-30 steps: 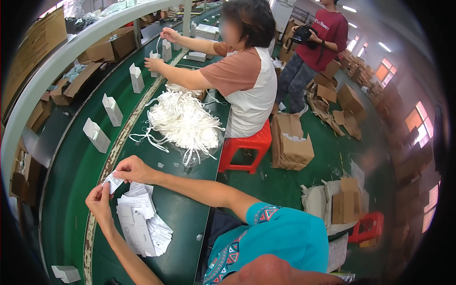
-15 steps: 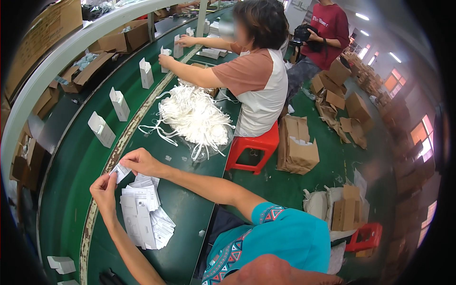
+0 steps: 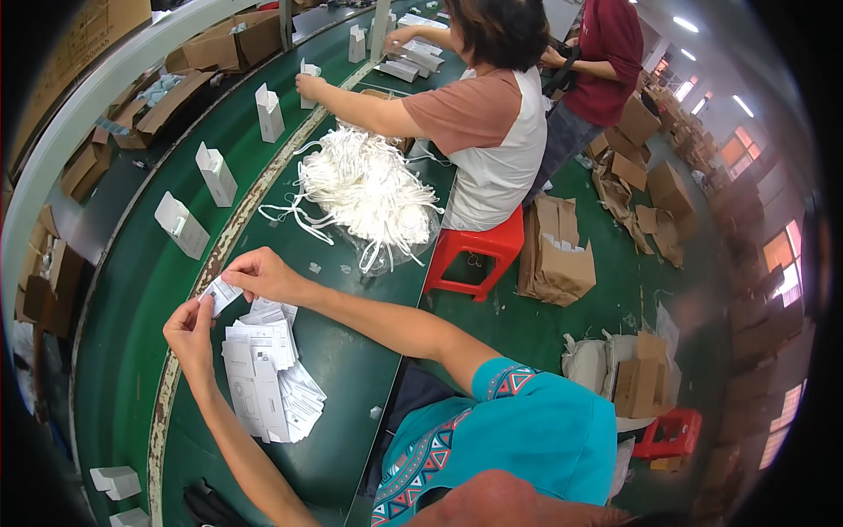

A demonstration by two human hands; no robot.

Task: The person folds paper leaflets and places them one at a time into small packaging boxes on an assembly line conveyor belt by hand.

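A small white printed leaflet (image 3: 223,293) is stretched between my two hands over the painted edge of the green bench. My left hand (image 3: 190,338) pinches its near left corner between thumb and fingers. On the far right corner, my right hand (image 3: 266,277) has a similar pinch. Just below my hands lies a loose, overlapping pile of printed white leaflets (image 3: 263,373) on the bench. Several open white boxes stand upright on the green belt to the left; the closest upright one (image 3: 182,226) has its flap raised.
A heap of white cables (image 3: 364,198) lies on the bench beyond my right arm. A co-worker (image 3: 492,132) sits past it on a red stool (image 3: 474,263). Two white boxes (image 3: 116,482) lie at the lower left. Cartons (image 3: 558,255) stand on the floor at right.
The co-worker's far hand has left a white box on the belt and moved right to the flat white boxes. My hands keep their pinch on the leaflet; the view has shifted slightly.
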